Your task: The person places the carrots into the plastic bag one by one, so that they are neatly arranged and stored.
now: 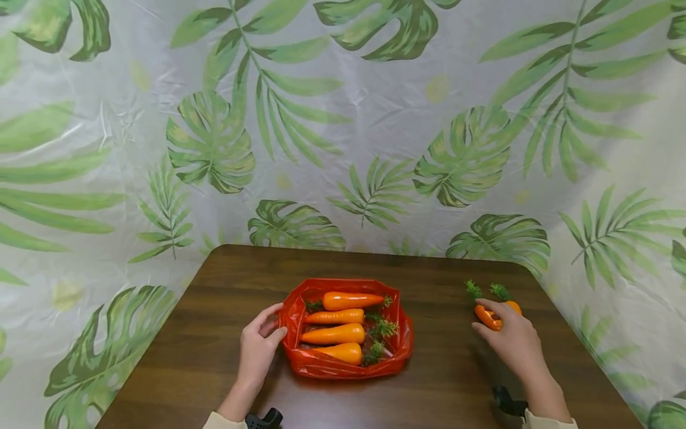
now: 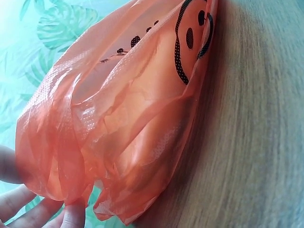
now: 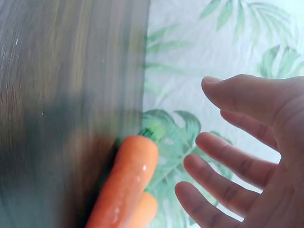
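A red plastic bag stands with its mouth spread, and several orange carrots with green tops lie in it. My left hand pinches the bag's left rim between thumb and fingers; the left wrist view shows the bag's side with black printing. At the right, my right hand hovers over two more carrots on the table. From the right wrist, its fingers look spread and slightly bent, apart from the nearer carrot.
The dark brown wooden table has rounded far corners. Behind and beside it hangs a pale sheet printed with green leaves. The loose carrots lie near the table's right edge.
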Motion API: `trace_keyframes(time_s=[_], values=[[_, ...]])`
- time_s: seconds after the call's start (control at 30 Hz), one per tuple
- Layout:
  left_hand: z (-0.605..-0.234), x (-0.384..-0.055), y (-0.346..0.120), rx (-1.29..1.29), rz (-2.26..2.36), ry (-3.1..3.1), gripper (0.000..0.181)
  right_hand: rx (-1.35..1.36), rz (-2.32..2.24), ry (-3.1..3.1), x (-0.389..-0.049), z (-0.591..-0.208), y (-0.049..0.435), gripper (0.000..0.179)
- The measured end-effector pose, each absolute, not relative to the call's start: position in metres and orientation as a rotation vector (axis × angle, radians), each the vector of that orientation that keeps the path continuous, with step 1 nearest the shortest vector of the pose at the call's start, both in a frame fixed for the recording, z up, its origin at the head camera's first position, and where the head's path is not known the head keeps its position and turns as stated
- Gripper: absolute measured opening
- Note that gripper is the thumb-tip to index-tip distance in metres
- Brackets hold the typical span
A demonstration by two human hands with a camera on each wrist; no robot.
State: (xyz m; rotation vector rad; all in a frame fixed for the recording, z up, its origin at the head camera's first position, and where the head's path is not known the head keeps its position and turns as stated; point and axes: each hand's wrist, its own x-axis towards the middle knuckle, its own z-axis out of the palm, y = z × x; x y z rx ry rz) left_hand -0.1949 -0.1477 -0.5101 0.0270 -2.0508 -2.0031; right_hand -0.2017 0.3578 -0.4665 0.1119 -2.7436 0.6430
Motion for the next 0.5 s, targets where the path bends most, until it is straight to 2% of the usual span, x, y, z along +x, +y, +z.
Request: trace_keyframes(time_s=[0.23, 0.5], values=[[-0.511, -0.196, -0.147, 0.042, -2.009, -2.053, 0.045, 0.099, 0.603, -2.706, -0.203, -0.474, 0.371, 0.056], [-0.51, -0.196, -0.148, 0.045, -2.025, -2.043, 0.046, 0.033, 0.601, -2.785, -0.206, -0.486, 0.378, 0.06]])
